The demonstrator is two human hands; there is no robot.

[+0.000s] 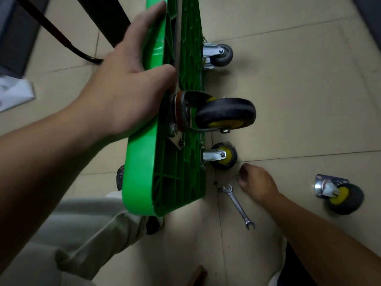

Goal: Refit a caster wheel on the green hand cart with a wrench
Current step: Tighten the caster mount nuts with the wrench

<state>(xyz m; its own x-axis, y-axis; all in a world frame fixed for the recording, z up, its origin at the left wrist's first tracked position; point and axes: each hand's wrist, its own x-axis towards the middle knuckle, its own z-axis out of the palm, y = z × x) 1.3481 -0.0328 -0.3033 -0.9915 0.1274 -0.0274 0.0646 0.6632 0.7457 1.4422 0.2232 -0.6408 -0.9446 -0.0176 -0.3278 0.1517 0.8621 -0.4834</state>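
**Green plastic hand cart (pixel 144 162), tipped on edge on beige tiled floor (pixel 299 100)**

1. Green plastic hand cart: stands on its long edge, ribbed underside facing right, lower edge on the floor.
2. Left hand (pixel 127 83): grips the cart's upper rim, fingers laid over the smooth face, thumb pressed on the underside just beside the top caster.
3. Large black-tyred caster with yellow hub (pixel 224 112): mounted at the cart's upper edge on a metal swivel plate, wheel projecting right.
4. Smaller black caster with yellow hub (pixel 224 156): mounted lower on the underside in a bright metal fork, near the floor.
5. Grey caster in a bright metal fork (pixel 221 54): mounted at the far end of the underside.
6. Loose black-and-yellow caster wheel with square metal plate (pixel 342 198): lies on the floor, well apart from the cart, right of the right hand.
7. Silver double-ended open wrench (pixel 238 207): flat on the floor between the cart and the right forearm, untouched.
8. Right hand (pixel 257 182): down at the floor near the lower caster, fingers curled, tips at a small silvery ring-shaped fastener (pixel 238 175); whether it is gripped cannot be told.
9. Two small dark fasteners (pixel 215 183): on the floor just beside the wrench head.
10. Grey trouser leg (pixel 92 234) and black shoe (pixel 152 225): below the cart's near end.
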